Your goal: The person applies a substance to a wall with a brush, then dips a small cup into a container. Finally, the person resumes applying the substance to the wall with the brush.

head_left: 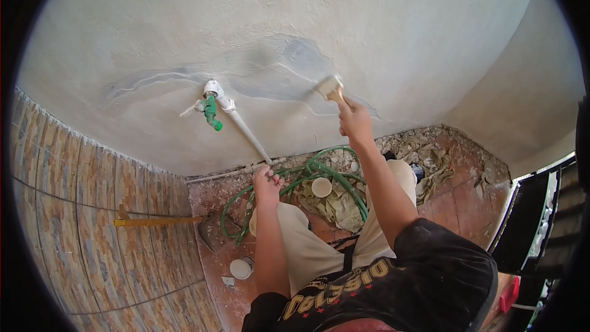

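Observation:
My right hand is wrapped round the handle of a flat paintbrush, whose bristles meet the wall at the right end of a wet-looking grey patch. Above my left knee is my left hand, its fingers curled in; what they hold, if anything, is too small to make out. A green tap sticks out from a white pipe, which slants down the wall toward the floor, up and left of my right hand.
A green hose lies coiled between my legs, beside a white cup and crumpled sheeting. At left are a white tub and a yellow-handled tool against the stone-clad wall. Debris and more sheeting lie at right.

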Demonstrator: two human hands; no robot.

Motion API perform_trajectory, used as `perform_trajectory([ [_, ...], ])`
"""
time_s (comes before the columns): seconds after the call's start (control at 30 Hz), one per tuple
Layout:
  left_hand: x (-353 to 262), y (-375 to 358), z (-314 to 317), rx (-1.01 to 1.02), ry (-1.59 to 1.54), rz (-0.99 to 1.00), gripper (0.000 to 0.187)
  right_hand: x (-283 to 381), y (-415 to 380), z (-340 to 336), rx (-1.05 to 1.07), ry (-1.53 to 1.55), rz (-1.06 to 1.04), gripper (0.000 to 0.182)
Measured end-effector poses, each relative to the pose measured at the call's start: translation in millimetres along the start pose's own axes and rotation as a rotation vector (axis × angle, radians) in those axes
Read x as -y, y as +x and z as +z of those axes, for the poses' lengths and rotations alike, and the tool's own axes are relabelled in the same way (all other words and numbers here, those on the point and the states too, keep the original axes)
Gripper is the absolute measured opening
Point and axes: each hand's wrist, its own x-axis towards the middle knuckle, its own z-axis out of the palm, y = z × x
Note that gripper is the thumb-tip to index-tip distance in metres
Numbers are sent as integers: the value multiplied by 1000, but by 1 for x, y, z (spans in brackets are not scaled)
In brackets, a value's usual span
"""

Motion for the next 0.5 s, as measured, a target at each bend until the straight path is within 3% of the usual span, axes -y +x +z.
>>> perform_trajectory([
  [0.1,-1,-1,0,-49,-13,3,12,75,-29,47,176,-17,-357,37],
  [0.13,0,-1,1,-49,-13,3,12,77,-31,53,176,-18,-356,37],
  [0.2,0,-1,0,-62,-9,-2,12,78,-35,60,297,175,-62,37],
  [0.33,-5,-3,2,-36,-9,24,11,-30,-6,0,18,11,164,32],
  [0.37,-7,-2,4,-31,-15,13,11,-59,-5,-15,-52,-100,157,32],
  [0.43,1,-6,0,-32,-27,-20,11,-55,-19,-26,-129,-230,163,32],
  [0.5,0,-1,5,-39,-18,-14,11,-26,-25,-25,44,-348,3,35],
])
